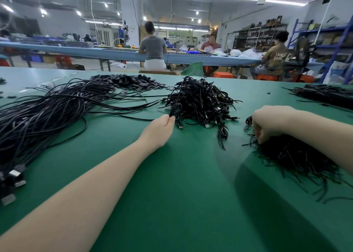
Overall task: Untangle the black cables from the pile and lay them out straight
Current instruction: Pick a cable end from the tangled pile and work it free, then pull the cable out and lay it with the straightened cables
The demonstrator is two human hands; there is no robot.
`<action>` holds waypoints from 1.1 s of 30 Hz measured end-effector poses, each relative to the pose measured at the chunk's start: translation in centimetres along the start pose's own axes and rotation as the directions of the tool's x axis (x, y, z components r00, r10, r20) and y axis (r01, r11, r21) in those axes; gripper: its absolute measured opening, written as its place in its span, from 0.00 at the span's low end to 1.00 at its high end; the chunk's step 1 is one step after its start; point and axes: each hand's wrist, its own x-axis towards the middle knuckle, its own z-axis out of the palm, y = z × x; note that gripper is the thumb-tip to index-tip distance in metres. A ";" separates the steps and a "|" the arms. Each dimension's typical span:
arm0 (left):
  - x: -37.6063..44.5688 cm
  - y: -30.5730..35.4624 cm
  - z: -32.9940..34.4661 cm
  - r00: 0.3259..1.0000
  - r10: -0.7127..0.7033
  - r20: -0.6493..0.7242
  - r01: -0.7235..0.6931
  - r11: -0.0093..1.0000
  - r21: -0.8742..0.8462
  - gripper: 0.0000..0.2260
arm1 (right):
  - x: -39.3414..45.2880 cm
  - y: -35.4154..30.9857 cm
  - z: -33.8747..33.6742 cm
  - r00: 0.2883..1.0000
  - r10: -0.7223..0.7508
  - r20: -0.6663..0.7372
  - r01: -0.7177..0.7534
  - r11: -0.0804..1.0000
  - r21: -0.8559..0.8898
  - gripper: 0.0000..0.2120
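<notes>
Working mid-task, by the look of it: pinching one coiled cable (176, 109) between thumb and fingers of left hand (162, 126), right at near-left edge of tangled pile (200, 100). Coil still looped, not yet pulled free of pile, not yet straightened.

Done so far, judging from layout: big spread of long cables (47, 114) left of pile, lying roughly parallel w/ plug ends (15, 175) gathered at near-left corner of green table (181, 194). Reads as the laid-out batch, though strands bow and cross a bit rather than run dead straight. Left to do: whole pile itself, still a dense heap, so plenty remaining; prob. less than half through, but can't be sure.

Right hand (267, 123) sitting right of pile, fingers curled down, gripping top of a second dark bundle of thin strands (296, 160). Exact hold partly hidden by knuckles; looks like clenched on strands, plus a small loop showing at its left side.

Look of pile: short black cables, each wound in small coils, glossy, w/ silver USB-type plugs poking out along near edge. Loose ends sticking out all round, coils hooked thru each other. Likely to snag and drag neighbours when one is pulled.

Also around pile: heap of small flat black pieces (129, 81) behind and to left, another bunch of black strands (328, 96) far right. Other workers (152, 45) seated at bench beyond table.
</notes>
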 end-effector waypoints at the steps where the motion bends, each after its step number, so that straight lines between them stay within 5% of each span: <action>1: 0.0 -0.1 0.0 1.000 -0.006 -0.001 0.006 1.000 -0.016 0.17 | 0.0 -0.1 0.0 1.000 0.001 0.012 0.000 1.000 -0.026 0.07; 8: 0.2 -0.1 0.0 1.000 -0.018 0.002 0.018 1.000 -0.017 0.17 | -0.2 -0.5 -0.7 0.996 -0.053 0.067 0.058 0.995 -0.083 0.08; 14: 0.4 -0.1 0.1 0.999 -0.033 0.008 0.033 0.999 -0.023 0.16 | 0.1 -0.3 -1.5 0.990 -0.010 -0.139 0.019 0.998 0.058 0.09; 19: 0.5 -0.2 0.0 1.000 -0.014 -0.004 0.014 1.000 -0.018 0.16 | 0.8 -2.4 -2.3 0.886 0.097 -0.454 -0.092 0.995 0.034 0.13; 23: 0.5 -0.3 -0.1 1.000 -0.011 -0.008 0.011 0.999 -0.046 0.16 | 1.1 -4.5 -3.1 0.851 0.079 -0.520 0.031 0.979 0.200 0.11; 28: 0.8 -0.5 -0.1 0.999 -0.038 0.035 0.043 0.986 -0.160 0.16 | 1.3 -7.7 -3.0 0.824 0.034 -0.565 0.332 0.781 0.530 0.06; 33: 0.9 -0.5 -0.3 0.999 -0.018 0.047 0.029 0.969 -0.245 0.15 | 1.8 -11.1 -2.4 0.782 0.097 -0.615 0.467 0.564 0.682 0.07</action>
